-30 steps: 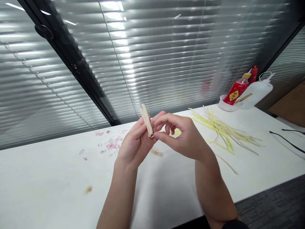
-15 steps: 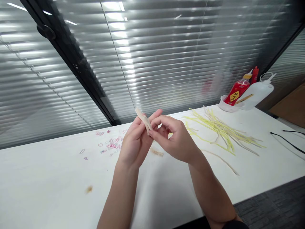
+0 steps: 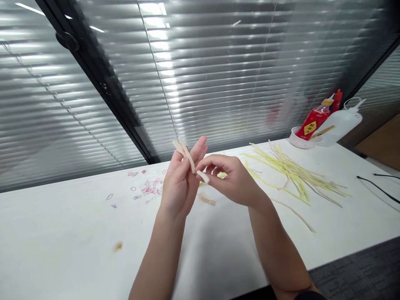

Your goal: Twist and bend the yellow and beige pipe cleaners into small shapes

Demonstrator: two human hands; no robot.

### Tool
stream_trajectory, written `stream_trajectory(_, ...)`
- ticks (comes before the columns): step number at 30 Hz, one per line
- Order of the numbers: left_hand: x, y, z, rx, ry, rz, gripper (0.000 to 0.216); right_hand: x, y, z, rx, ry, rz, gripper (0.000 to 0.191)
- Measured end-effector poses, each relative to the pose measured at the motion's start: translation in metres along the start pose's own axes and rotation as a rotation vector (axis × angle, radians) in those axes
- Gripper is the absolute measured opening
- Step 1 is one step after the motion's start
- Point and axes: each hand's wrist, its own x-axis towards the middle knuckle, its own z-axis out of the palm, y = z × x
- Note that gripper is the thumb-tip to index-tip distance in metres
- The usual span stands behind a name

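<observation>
The left hand [image 3: 177,187] is up over the white counter [image 3: 62,233], palm showing. Its grip pinches the pale strips [image 3: 188,158] between thumb and fingers, and they poke up and away to the left. Some of its other fingers point straight out. The right hand [image 3: 233,180] is just beside it, fingers curled in. Its grip pinches a short pale piece [image 3: 203,177] with the thumb and a finger. I cannot tell if this piece is part of a strip.

On the counter, a brown spot [image 3: 118,246] is nearest. Next come a loose strand [image 3: 304,221] on the right and a small tan bundle [image 3: 206,200] below the hands. Little bands [image 3: 152,190], many of them pink, are scattered on the left. Black wires [image 3: 378,188] and a yellow and tan pile [image 3: 292,171] lie on the right. Farther back are a red bottle [image 3: 312,123], with a clear bowl [image 3: 301,143] at its foot, and a white bottle [image 3: 340,124]. Behind them all are shiny blinds [image 3: 215,75].
</observation>
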Motion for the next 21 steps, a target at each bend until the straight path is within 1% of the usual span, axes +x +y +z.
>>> stream_trajectory(3,0.0,-0.005,0.004,0.033,0.044,0.109,0.01,0.001,0.003,0.005,0.058,0.067,0.041,0.007)
stream_trajectory(5,-0.001,-0.007,0.005,0.047,0.062,0.139,0.01,0.002,0.005,0.008,0.096,0.112,0.053,0.006)
stream_trajectory(8,-0.002,-0.006,0.005,0.051,0.052,0.133,0.012,0.002,0.005,0.01,0.132,0.119,0.055,0.007)
stream_trajectory(12,0.0,-0.004,0.0,0.062,-0.041,0.11,0.01,0.002,0.002,0.008,0.166,0.138,0.034,0.011)
stream_trajectory(15,0.002,-0.001,-0.003,0.12,-0.095,0.07,0.01,0.002,0.001,0.006,0.197,0.152,0.04,0.013)
stream_trajectory(18,0.003,0.001,-0.007,0.192,-0.1,0.075,0.013,0.003,0.003,0.006,0.241,0.164,0.064,0.017)
stream_trajectory(21,0.004,0.002,-0.012,0.243,-0.059,0.104,0.017,0.004,0.004,0.006,0.292,0.175,0.087,0.019)
